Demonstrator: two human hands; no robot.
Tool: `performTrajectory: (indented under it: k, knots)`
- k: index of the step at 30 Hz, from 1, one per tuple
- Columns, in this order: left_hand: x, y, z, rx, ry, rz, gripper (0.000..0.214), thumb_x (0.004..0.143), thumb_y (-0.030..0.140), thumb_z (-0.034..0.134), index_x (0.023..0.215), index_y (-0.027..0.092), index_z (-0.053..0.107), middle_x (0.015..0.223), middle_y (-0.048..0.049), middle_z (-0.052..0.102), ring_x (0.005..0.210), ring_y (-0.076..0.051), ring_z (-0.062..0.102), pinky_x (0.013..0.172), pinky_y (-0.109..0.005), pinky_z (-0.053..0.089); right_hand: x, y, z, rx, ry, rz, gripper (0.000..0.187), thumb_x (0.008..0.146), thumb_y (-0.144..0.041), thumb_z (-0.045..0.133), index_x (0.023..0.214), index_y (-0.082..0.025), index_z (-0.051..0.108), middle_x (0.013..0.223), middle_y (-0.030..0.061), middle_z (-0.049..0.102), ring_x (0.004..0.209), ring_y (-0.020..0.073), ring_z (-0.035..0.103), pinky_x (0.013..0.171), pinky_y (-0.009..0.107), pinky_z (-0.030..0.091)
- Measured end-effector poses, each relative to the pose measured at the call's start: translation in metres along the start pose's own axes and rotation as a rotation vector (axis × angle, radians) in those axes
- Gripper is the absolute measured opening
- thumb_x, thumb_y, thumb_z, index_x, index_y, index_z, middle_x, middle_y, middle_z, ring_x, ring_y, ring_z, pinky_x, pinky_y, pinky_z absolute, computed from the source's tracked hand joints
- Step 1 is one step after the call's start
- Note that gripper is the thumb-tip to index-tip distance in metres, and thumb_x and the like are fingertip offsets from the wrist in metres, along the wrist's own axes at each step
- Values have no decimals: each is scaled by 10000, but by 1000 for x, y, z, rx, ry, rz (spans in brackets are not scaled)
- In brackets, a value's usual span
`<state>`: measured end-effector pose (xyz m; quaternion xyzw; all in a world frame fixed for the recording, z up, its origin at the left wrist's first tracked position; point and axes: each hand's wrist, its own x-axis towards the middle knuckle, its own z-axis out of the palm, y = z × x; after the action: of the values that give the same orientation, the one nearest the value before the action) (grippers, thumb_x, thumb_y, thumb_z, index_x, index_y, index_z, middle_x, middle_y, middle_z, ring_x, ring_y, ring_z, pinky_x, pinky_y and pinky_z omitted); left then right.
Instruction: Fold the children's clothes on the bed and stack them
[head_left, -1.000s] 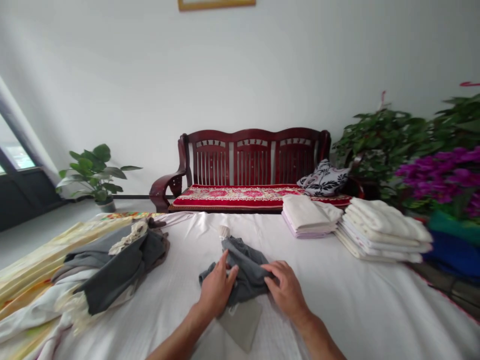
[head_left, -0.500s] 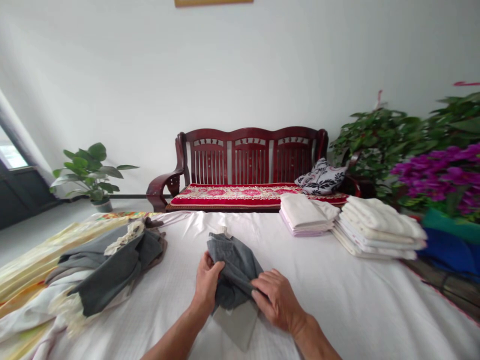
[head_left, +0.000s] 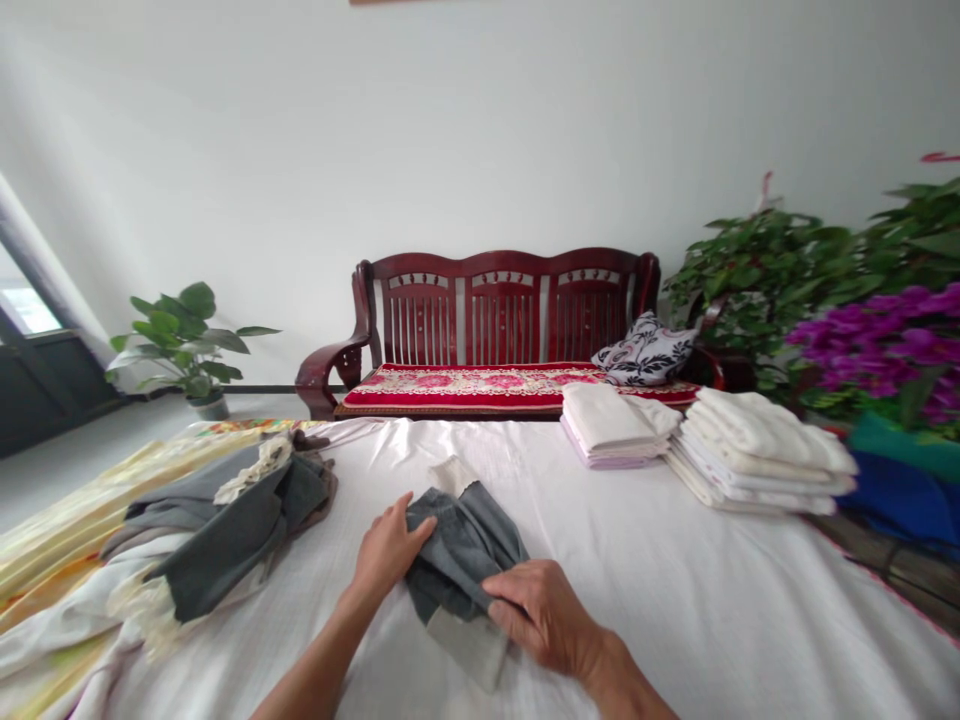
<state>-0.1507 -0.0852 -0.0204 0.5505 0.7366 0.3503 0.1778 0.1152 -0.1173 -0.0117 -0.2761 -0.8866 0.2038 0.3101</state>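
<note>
A small blue-grey cloth garment (head_left: 457, 535) lies bunched on the white sheet in front of me, with a pale band at its far end and a light grey flap at its near end. I cannot tell its exact kind. On its left edge, my left hand (head_left: 391, 548) grips the cloth between thumb and fingers. My right hand (head_left: 544, 615) pinches the lower right edge, its fingers curled over the fabric. Left of my hands is a loose heap of grey and cream clothes (head_left: 232, 530).
The white sheet (head_left: 637, 580) covers the surface under my hands. Folded white cloths stand in a shorter stack (head_left: 615, 425) and a taller stack (head_left: 765, 455) at right. Beyond are a wooden bench (head_left: 502, 310), a patterned cushion (head_left: 649, 350), purple flowers (head_left: 885, 340) and a potted plant (head_left: 187, 335).
My left hand has shifted left along the garment's edge and its fingers have loosened a little. My right hand has moved slightly left and down. More of the far pale band shows.
</note>
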Motion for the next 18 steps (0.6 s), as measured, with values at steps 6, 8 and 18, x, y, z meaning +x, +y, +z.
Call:
performTrajectory:
  k: [6, 8, 18]
  knots:
    - [-21, 37, -7, -65, 196, 203, 387, 863, 297, 561, 1244, 252, 612, 1098, -58, 716, 1036, -259, 656, 932, -370, 464, -1, 12, -7, 378, 146, 323, 506, 975, -562, 423, 920, -186, 758, 700, 41, 711, 654, 175, 644, 633, 273, 453]
    - [-32, 52, -3, -234, 228, 242, 432, 871, 322, 568, 1294, 233, 576, 1082, -55, 701, 955, -230, 662, 878, -343, 493, 0, 19, -10, 559, 221, 443, 590, 946, -642, 422, 941, -152, 750, 586, 24, 644, 527, 149, 560, 523, 256, 398]
    - [-88, 84, 46, -731, -459, 418, 577, 893, 247, 568, 1462, 261, 476, 1283, -103, 659, 1120, -236, 663, 999, -389, 522, 8, 11, -31, 1095, 301, 603, 405, 741, -380, 780, 1087, -182, 710, 1008, 73, 759, 977, 257, 698, 890, 376, 540]
